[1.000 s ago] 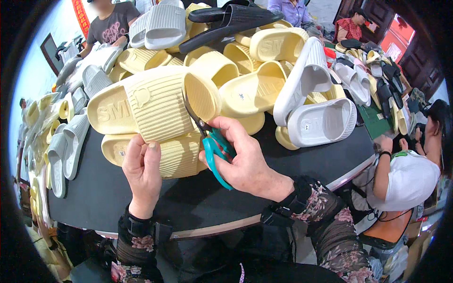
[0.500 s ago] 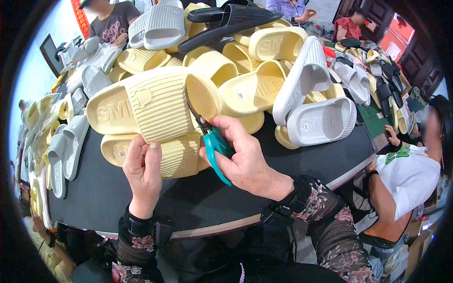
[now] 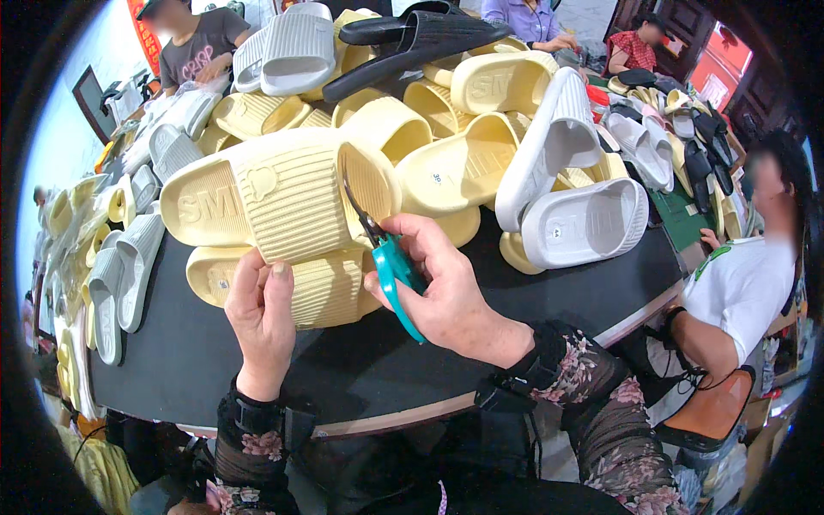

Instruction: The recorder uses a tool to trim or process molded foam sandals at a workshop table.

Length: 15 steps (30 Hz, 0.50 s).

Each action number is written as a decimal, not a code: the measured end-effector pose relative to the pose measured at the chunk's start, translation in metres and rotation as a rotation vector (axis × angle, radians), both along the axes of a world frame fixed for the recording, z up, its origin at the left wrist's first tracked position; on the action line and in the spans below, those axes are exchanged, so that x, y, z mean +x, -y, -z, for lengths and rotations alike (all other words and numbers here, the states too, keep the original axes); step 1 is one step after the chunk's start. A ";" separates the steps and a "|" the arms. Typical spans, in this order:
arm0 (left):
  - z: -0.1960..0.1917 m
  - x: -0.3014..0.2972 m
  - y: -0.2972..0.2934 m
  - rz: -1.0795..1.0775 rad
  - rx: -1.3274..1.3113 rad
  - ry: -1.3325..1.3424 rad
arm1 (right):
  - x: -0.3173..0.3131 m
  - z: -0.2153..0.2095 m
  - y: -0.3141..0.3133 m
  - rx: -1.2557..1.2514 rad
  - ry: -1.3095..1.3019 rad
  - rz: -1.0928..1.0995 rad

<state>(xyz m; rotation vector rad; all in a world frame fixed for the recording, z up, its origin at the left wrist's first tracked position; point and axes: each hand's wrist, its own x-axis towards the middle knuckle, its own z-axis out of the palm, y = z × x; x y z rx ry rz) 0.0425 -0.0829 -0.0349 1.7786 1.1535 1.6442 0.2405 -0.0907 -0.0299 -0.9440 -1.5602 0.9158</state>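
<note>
A pale yellow slide sandal (image 3: 296,202) with a ribbed strap is pinched at its lower edge by my left hand (image 3: 264,313), thumb in front. Under it a second yellow slide (image 3: 330,292) lies on the black table. My right hand (image 3: 459,296) is closed around the teal handles of a pair of scissors (image 3: 396,279). Their dark blades reach into the upper sandal's opening, along the inner edge of its strap. Part of the blades' contact with the strap is too small to make out.
A heap of yellow slides (image 3: 459,163), white slides (image 3: 584,225) and black slides (image 3: 421,43) stands beyond my hands. Grey slides (image 3: 137,249) lie at the left. The curved black tabletop (image 3: 549,318) ends near my body. A person in a white shirt (image 3: 738,283) sits at the right; others work farther back.
The scissors' handles have tilted slightly downward with my right hand, the blades still at the strap. The person at the right has moved upright, and the worker in purple has lowered a hand.
</note>
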 end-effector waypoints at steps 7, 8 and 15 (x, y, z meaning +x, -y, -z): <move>0.001 -0.006 0.001 0.032 -0.025 0.044 | -0.004 -0.001 0.000 0.032 -0.010 -0.004; 0.001 -0.007 0.001 0.036 -0.029 0.046 | -0.006 -0.001 -0.001 0.010 -0.008 -0.008; 0.002 0.000 -0.002 -0.067 0.003 -0.069 | 0.004 0.003 0.000 0.103 -0.003 0.042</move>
